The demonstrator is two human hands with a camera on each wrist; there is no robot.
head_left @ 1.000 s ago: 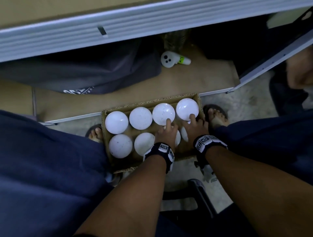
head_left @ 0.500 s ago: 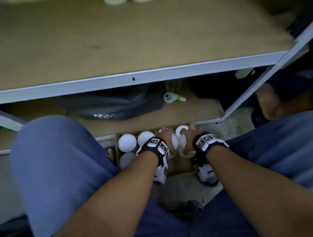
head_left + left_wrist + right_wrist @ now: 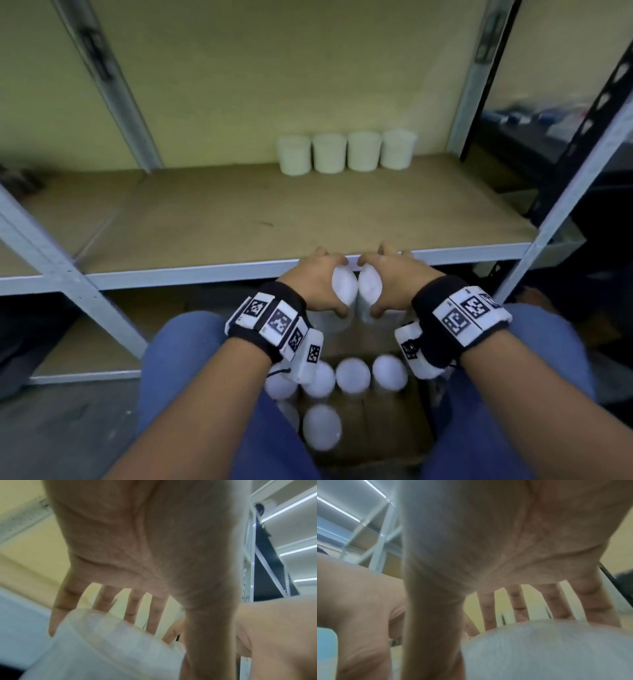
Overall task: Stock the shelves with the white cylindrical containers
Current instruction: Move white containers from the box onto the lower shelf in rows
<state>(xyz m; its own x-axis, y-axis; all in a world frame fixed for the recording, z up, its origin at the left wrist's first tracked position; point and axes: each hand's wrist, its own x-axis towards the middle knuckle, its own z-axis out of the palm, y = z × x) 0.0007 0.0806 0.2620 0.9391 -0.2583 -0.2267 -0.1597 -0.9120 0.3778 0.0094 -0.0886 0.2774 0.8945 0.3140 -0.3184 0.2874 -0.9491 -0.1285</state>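
Note:
My left hand (image 3: 317,277) grips one white cylindrical container (image 3: 344,286) by its lid, and my right hand (image 3: 394,274) grips a second white container (image 3: 369,287) the same way. Both are held side by side just before the front edge of the middle shelf (image 3: 308,209). The left wrist view shows spread fingers (image 3: 133,605) over the left container's white lid (image 3: 111,642); the right wrist view shows fingers (image 3: 553,601) over the other lid (image 3: 547,649). Several white containers (image 3: 346,152) stand in a row at the shelf's back right. More containers (image 3: 352,375) sit in the cardboard box (image 3: 387,425) below.
Grey metal uprights (image 3: 561,212) and a diagonal brace (image 3: 106,78) frame the shelf. A lower shelf board (image 3: 102,342) lies under it at the left. My knees in blue trousers (image 3: 178,370) flank the box. A dark rack (image 3: 599,113) stands to the right.
Both hands have lifted a container each out of the box, up to the level of the middle shelf's front edge. The view has swung up from the floor to the shelf.

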